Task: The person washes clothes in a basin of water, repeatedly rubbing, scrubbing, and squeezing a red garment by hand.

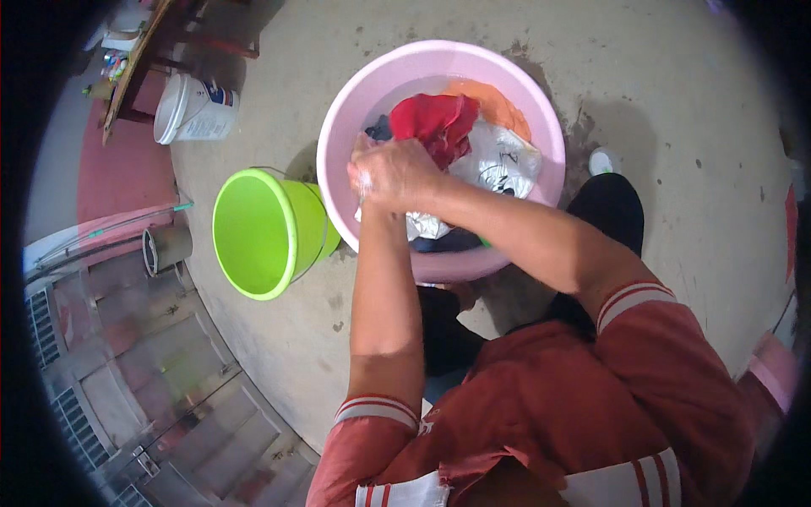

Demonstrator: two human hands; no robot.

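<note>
Over the left part of a pink basin (338, 139), my two hands are pressed together, fingers closed. My right hand (410, 171) lies across and partly covers my left hand (370, 188), and white foam shows on the skin. A bunched red cloth (431, 122) comes out on the far side of my hands and seems gripped between them; the grip itself is hidden. In the basin lie an orange cloth (492, 106), a white cloth with dark print (505, 156) and a dark cloth (448, 241) on the near side.
A lime green bucket (253, 232) with a wire handle stands left of the basin. Farther back are a white bucket (198, 110) and a wooden table (139, 63). A grey container (167, 248) rests by the panelled door (169, 355). My knees flank the basin's near side.
</note>
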